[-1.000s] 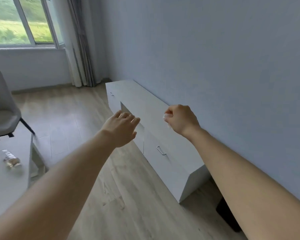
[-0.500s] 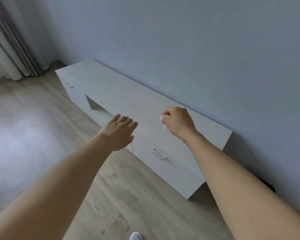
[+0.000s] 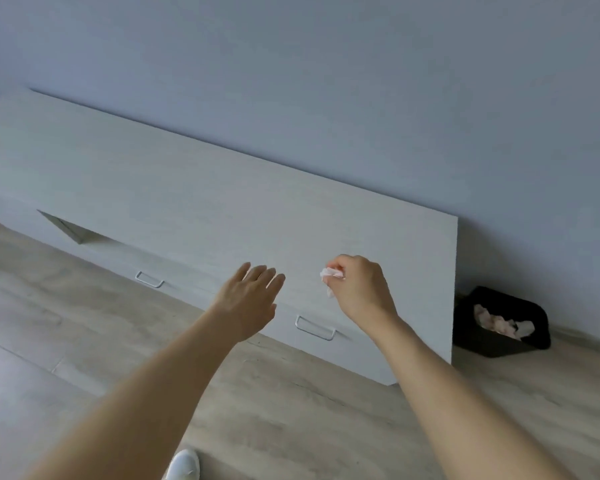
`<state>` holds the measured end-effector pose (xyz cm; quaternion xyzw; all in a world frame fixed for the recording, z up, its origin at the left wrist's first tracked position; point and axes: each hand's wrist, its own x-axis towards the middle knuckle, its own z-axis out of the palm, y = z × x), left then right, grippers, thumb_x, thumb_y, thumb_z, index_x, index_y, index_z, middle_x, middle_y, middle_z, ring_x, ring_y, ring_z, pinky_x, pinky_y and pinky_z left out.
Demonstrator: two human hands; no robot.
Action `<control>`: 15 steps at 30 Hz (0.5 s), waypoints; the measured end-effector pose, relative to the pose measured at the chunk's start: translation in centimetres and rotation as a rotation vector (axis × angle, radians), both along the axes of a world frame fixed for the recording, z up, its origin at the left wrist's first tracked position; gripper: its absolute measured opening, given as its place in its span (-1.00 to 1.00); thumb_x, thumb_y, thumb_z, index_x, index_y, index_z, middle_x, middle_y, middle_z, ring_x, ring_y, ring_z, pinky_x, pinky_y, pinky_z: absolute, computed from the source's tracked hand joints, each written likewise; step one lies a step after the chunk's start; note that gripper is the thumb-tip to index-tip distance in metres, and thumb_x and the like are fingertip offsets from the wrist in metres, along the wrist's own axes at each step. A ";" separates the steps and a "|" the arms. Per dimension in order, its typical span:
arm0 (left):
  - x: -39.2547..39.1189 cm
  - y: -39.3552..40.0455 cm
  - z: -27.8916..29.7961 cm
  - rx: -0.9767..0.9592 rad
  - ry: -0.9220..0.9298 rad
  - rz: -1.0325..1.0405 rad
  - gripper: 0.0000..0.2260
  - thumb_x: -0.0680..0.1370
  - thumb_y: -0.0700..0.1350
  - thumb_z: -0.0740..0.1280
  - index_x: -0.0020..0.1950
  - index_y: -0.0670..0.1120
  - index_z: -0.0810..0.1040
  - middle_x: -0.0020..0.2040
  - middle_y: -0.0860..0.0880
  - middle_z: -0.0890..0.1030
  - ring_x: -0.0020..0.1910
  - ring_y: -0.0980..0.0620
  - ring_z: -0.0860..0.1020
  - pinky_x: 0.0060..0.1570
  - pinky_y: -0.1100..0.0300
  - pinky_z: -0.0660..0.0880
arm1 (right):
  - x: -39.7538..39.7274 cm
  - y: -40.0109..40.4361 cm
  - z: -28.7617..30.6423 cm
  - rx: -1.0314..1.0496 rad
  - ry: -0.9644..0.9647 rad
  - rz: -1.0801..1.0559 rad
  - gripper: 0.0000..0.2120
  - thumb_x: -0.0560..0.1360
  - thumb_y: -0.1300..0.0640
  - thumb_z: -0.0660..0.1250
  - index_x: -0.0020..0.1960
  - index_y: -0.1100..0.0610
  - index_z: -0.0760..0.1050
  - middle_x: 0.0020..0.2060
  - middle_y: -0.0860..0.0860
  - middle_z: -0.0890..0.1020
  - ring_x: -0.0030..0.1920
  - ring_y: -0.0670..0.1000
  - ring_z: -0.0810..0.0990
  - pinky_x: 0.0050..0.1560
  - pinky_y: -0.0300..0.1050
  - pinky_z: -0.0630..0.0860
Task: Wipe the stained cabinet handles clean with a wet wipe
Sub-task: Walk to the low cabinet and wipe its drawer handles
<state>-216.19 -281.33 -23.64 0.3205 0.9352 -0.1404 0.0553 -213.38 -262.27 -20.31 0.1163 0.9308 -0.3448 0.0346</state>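
Note:
A long, low white cabinet (image 3: 194,188) stands against the wall. Two metal handles show on its front: one (image 3: 315,328) below and between my hands, another (image 3: 149,279) further left. My right hand (image 3: 359,289) pinches a crumpled white wet wipe (image 3: 330,274) in its curled fingers, held in the air above the cabinet's right end. My left hand (image 3: 250,299) hovers with straight fingers, holding nothing, just left of the nearer handle. Neither hand touches the cabinet.
A black bin (image 3: 503,336) with crumpled used wipes sits on the floor right of the cabinet. Light wood flooring (image 3: 84,341) stretches in front. A white shoe (image 3: 184,465) shows at the bottom edge. The grey wall rises behind the cabinet.
My view has swung right and down: window, chair and table left the frame, and the cabinet's right end and the bin came in. Both hands stay raised, the wipe still held.

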 end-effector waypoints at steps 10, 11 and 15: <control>-4.5 -1.7 -25.5 0.274 0.265 -0.224 -0.32 0.48 0.09 0.38 0.50 -0.13 0.23 0.49 -0.14 0.24 0.45 -0.12 0.28 0.40 -0.12 0.26 | -1.1 -3.2 -23.1 -0.169 0.230 -0.258 -0.93 0.49 0.16 0.34 -0.14 0.06 0.59 -0.22 0.02 0.65 -0.20 -0.19 0.55 -0.30 -0.43 0.35; -4.8 -1.6 -27.5 0.346 0.327 -0.246 -0.32 0.45 0.10 0.40 0.48 -0.16 0.28 0.47 -0.16 0.29 0.43 -0.14 0.31 0.36 -0.16 0.30 | -1.2 -3.4 -24.4 -0.177 0.300 -0.271 -0.95 0.49 0.15 0.35 -0.12 0.06 0.59 -0.20 0.02 0.65 -0.17 -0.17 0.56 -0.23 -0.41 0.38; -6.7 -0.2 -34.0 0.554 0.566 -0.270 -0.34 0.55 0.15 0.15 0.52 -0.20 0.09 0.51 -0.19 0.16 0.49 -0.18 0.14 0.43 -0.21 0.08 | -1.0 -4.6 -29.0 -0.226 0.598 -0.296 -0.95 0.48 0.14 0.39 -0.07 0.02 0.60 -0.16 -0.05 0.65 -0.17 -0.25 0.59 -0.18 -0.49 0.38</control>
